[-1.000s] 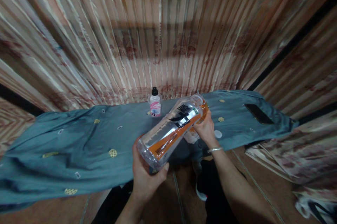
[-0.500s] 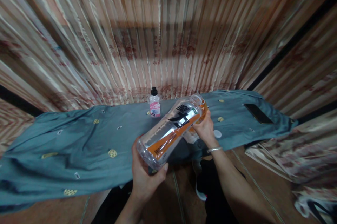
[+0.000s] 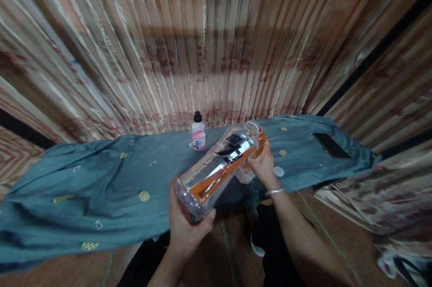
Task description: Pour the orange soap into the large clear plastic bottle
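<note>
Orange and black print marks the clear bottle, which is held slantwise above the near edge of the cloth, roughly mid-view. Its long axis runs from lower left to upper right: the broad base is at the near left, and the narrower end points away to the right, higher in view. The body narrows at a waist partway along.

The left hand cups the base, fingers wrapped along its far left side and thumb pressed to the near side. The right hand, a silvery bangle at its wrist, is curled round the orange part at the far end; whether that belongs to the bottle or is a second thing cannot be told, and its fingertips are hidden.

Beneath that end lies a crumpled pale wrapper, with a white disc just beside the right wrist. Beyond the bottle, a small bottle with a black cap stands upright. Farther right, a black slab lies flat. Striped curtains hang behind.
</note>
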Available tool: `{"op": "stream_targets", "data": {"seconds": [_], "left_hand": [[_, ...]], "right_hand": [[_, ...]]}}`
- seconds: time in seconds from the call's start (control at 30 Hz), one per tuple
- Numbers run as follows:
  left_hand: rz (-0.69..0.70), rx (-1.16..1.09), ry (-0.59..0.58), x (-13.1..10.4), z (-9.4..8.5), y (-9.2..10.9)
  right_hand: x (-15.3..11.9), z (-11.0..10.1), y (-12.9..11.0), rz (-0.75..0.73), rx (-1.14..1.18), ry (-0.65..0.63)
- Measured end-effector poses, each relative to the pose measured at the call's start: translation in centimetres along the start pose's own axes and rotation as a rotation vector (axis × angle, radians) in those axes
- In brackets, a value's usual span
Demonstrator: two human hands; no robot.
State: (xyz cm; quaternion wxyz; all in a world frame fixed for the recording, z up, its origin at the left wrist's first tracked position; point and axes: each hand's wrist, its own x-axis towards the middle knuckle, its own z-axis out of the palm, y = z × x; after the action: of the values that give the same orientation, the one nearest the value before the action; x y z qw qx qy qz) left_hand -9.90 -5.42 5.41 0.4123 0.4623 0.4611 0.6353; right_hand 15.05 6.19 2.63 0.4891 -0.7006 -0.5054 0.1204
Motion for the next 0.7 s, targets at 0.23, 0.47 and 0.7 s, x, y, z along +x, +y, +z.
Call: {"op": "stream_targets", "data": {"seconds": [0.23,0.47,0.7], "left_hand": [[-0.017,-0.022,0.026,-0.19,0.41,0.65],[-0.038,-0.021,0.033,-0.21,0.39,0.75],[-0.036,-0.020,0.016,-0.20,0.24,0.61]], "right_hand": [[0.00,0.03,0.24,0.010,-0.017,0.004],[0.04,-0.07,0.16,-0.010,-0.018,0.003],[0.07,-0.01,0.28,-0.013,-0.016,0.003]]}}
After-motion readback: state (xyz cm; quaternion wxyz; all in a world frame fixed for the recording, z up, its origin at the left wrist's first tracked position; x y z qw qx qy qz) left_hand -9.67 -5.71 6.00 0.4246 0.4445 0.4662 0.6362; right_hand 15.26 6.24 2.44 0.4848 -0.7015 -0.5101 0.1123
